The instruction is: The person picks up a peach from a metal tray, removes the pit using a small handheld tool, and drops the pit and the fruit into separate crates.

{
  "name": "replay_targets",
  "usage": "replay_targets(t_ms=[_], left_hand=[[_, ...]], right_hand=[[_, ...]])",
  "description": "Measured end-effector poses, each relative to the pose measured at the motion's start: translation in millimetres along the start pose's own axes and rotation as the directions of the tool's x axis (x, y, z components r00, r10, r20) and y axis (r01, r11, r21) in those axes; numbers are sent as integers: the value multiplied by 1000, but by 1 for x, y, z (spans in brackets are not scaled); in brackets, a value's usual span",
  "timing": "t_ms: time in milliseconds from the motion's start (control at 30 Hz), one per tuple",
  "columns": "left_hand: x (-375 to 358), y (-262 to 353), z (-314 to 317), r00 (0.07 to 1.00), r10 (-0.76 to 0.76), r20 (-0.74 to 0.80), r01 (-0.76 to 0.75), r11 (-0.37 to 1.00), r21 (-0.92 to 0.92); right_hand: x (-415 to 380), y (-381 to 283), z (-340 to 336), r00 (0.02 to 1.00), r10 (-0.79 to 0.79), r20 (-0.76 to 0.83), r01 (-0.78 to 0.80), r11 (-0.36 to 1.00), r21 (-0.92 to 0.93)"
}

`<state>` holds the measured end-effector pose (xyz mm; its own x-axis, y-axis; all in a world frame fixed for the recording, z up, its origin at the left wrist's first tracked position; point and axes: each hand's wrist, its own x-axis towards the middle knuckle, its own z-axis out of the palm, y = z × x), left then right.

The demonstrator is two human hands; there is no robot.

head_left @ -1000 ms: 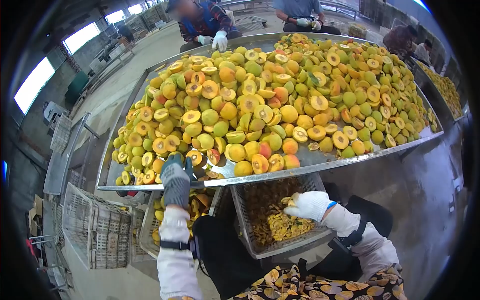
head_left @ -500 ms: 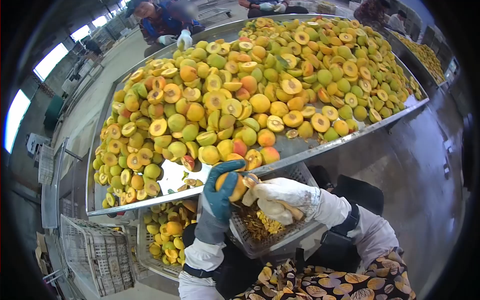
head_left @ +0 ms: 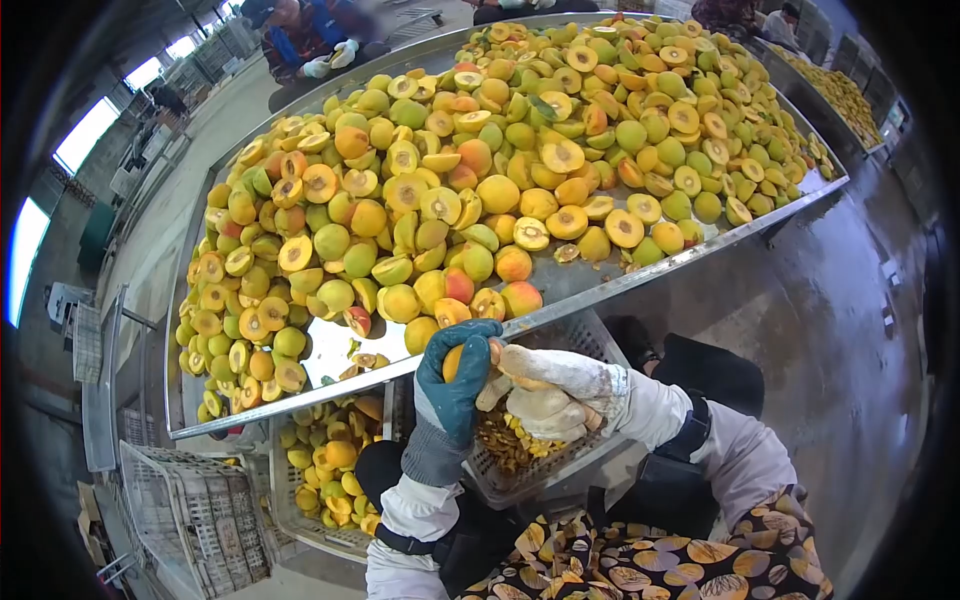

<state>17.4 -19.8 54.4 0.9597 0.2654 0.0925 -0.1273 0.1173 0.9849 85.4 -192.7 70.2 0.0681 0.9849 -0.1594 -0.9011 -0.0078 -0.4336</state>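
Fruit [head_left: 453,364] — held inside the curled left hand [head_left: 457,385] — right hand [head_left: 552,388] close beside, grip unclear.

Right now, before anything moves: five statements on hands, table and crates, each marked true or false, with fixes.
1. The left hand in a teal-and-grey glove holds a yellow-orange fruit. True.
2. The right hand is bare. False: the right hand wears a stained white glove.
3. Halved fruit lies in the heap on the metal-rimmed table. True.
4. The co-worker across the table is bare-handed. False: the co-worker's hands are in white gloves.
5. The perforated grey plastic crate below the hands contains small brown and yellow pieces. True.
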Motion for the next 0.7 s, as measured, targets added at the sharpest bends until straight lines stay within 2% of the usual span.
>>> replay_targets(t_ms=[133, 167, 233, 267, 300, 333, 367, 433, 467, 500, 567, 600, 633, 700], left_hand=[[-5, -7, 1, 1000, -20, -5, 20, 999, -28], [-6, -11, 0, 993, 119, 20, -121, 983, 136], [-9, -22, -9, 920, 373, 119, -387, 816, 429], [-10, -29, -15, 973, 229, 24, -230, 965, 127], [-9, -33, -22, 998, 57, -18, -59, 978, -201], [-9, -37, -26, 993, -117, -2, 100, 854, -511], [-9, -39, -29, 985, -168, -42, 132, 885, -446], [-8, -35, -24, 994, -17, -104, 0, 987, -160], [-7, -35, -20, 992, 18, -128, -31, 995, -99], [-6, -32, -15, 987, 54, -152, -60, 998, -36], [-7, -22, -2, 978, 103, -180, -89, 992, 84], [-8, -21, 2, 979, 87, -182, -80, 996, 43], [-8, -21, 7, 980, 70, -185, -71, 997, 2], [-8, -32, 10, 983, -20, -185, -31, 962, -271]], right_hand=[[0, 7, -1, 1000, -5, 3, 5, 1000, 14], [-2, 8, 1, 998, -1, -56, -1, 999, -46], [-6, 5, 10, 985, 11, -172, -41, 984, -171], [-6, 5, 13, 968, 4, -250, -69, 965, -254], [-6, 4, 14, 946, -12, -324, -102, 937, -333], [-5, 3, 15, 918, -36, -394, -140, 902, -409], [-2, 3, 10, 912, -1, -410, -210, 858, -469], [0, 7, 18, 913, -30, -406, -220, 802, -555], [1, 9, 23, 914, -46, -402, -224, 771, -596], [2, 6, 26, 900, -152, -408, -245, 596, -764], [9, 15, 15, 840, -403, -363, -259, 289, -922], [11, 19, 11, 800, -516, -307, -285, 123, -950], [10, 19, 13, 794, -547, -265, -293, 38, -955], [11, 24, 8, 759, -622, -190, -293, -65, -954]])
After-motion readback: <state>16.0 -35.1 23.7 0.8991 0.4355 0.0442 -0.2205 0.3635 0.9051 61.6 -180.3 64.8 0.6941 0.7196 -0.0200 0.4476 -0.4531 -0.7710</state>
